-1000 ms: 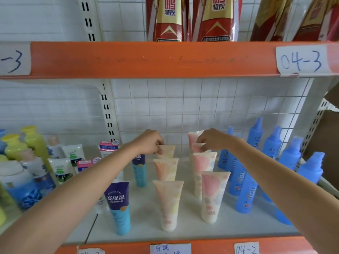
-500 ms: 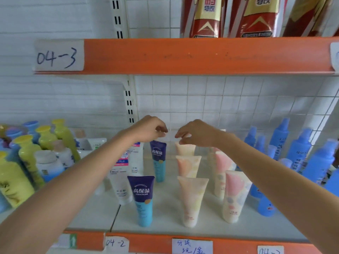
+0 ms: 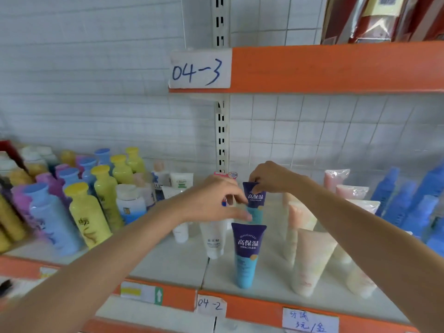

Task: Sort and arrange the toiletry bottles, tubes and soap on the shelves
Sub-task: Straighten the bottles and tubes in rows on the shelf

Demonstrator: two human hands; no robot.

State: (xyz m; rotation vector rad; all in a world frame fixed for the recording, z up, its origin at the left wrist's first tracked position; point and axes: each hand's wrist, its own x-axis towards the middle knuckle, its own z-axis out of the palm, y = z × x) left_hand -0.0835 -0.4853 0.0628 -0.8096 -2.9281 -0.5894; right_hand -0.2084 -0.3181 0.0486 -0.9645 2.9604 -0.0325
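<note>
Step in hand looks like lining up the purple-and-teal tubes: nearest the shelf edge (image 3: 252, 306) the front tube (image 3: 248, 254) stands cap-down on its own, pale peach tubes (image 3: 310, 258) in rows just right of it, white tube (image 3: 213, 239) just left. Directly behind it the rear tube (image 3: 255, 200) is held at both ends: right hand (image 3: 271, 176) pinches its purple top edge from above, left hand (image 3: 211, 200) has fingertips on its teal lower body from the left, so neither hand is free. Next move probably needs it seated upright, label forward, in file behind the front one, then both hands letting go without tipping it; coloured bottles (image 3: 86, 207) sit well apart at far left.
</note>
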